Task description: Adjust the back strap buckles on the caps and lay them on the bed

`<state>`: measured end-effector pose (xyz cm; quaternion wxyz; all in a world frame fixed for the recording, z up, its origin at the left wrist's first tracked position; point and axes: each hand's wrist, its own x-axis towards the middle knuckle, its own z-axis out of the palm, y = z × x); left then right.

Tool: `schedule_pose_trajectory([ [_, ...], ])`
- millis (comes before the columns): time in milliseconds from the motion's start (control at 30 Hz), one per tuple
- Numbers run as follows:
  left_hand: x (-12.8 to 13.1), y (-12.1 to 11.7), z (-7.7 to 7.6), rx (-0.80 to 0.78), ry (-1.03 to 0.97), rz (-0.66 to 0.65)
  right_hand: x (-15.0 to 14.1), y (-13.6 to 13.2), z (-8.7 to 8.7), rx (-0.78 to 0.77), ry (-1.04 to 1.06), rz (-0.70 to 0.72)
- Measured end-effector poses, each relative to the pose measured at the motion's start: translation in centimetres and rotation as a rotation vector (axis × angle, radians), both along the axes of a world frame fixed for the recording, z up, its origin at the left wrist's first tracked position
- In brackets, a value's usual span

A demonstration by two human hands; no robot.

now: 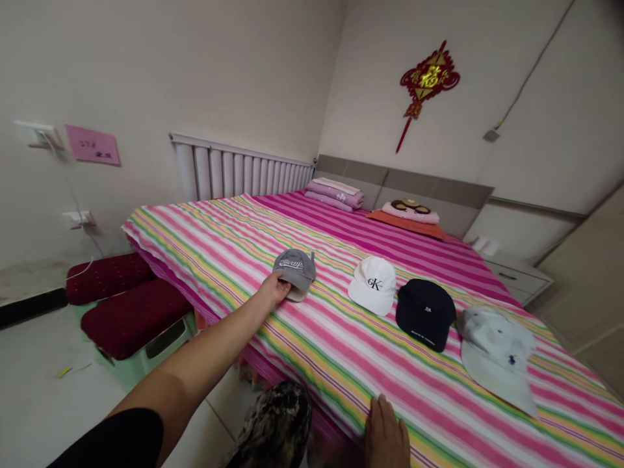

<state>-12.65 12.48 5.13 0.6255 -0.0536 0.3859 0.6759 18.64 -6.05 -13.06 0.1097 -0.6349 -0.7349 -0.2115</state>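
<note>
My left hand (276,289) reaches across the bed's edge, its fingers closed on the brim of a grey baseball cap (297,270) with white script on the front. Flat on the striped sheet near the bed's front edge lies my right hand (387,432), fingers stretched out and holding nothing. Right of the grey cap sit a white baseball cap (374,285) with black letters, a dark navy baseball cap (425,313), and a pale grey-white baseball cap (497,351) with a small dark logo. All of them rest on the sheet, brims toward me.
The striped sheet (205,240) covers the bed. Folded purple bedding (336,194) and a pink pillow (414,213) lie by the headboard (414,188). Two stools with dark red covers (134,318) stand at the left. A radiator (238,166) lines the wall; a nightstand (517,276) stands at right.
</note>
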Motion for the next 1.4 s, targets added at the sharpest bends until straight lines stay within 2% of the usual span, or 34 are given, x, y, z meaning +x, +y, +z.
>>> schedule_pose_trajectory([
  [333,-0.9,0.4,1.1,0.168,-0.061,0.019,0.0,0.0,0.2,-0.041,0.047,-0.016],
  [533,-2.1,0.0,2.8,0.310,-0.052,0.040,-0.1,-0.1,0.2,-0.065,0.076,-0.015],
  [633,-2.9,-0.4,3.0,0.350,-0.031,0.043,-0.1,-0.2,0.5,-0.070,0.067,-0.009],
  [733,-3.4,-1.0,2.0,0.238,0.008,0.003,-0.1,-0.4,0.7,-0.057,0.052,-0.002],
  [900,-2.9,-2.0,-1.6,-0.173,0.106,-0.043,-0.3,-0.5,1.1,-0.062,0.039,0.001],
  [1000,-2.4,-2.2,-2.7,-0.257,0.148,-0.045,-0.4,-0.6,1.2,-0.080,0.035,-0.006],
  [1200,-2.0,-1.4,-2.3,-0.199,0.159,-0.003,-0.4,-0.6,1.1,-0.097,0.057,-0.008],
  [1400,-3.8,-0.2,-1.0,-0.122,0.220,0.113,-0.5,-0.7,1.2,-0.096,0.046,-0.017],
])
